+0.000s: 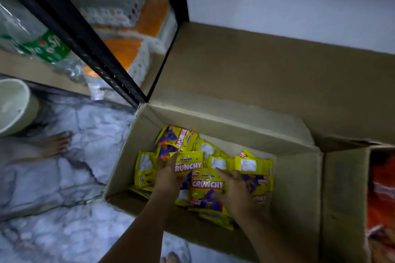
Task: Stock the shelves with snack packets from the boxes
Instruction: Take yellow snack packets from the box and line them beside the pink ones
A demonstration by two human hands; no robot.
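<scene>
- Down inside the open cardboard box (299,177) on the marble floor (64,177), we are reaching with both hands into a loose heap of yellow snack packets (252,166).
- Our left hand (168,174) is lying on a packet marked CRUNCHY (190,165), fingers stretched forward and resting flat across it; we cannot tell whether the thumb is hooking under an edge.
- Our right hand (234,190) is sitting just right of a second CRUNCHY packet (206,186), fingers spread and lightly bent, thumb side touching its edge; no firm grip is showing.
- Packets are lying at mixed angles, some face up, some showing white back labels, all on the box bottom.
- Beside this box, at the right edge, a second box (342,198) is holding orange packets (382,188).
- Upper left, a black shelf frame (85,49) is standing against the box's corner, with orange packs (126,53) and a green-labelled bottle (42,47) behind it, blurred.
- A white bucket (15,107) and a bare foot (55,145) are showing at left.
</scene>
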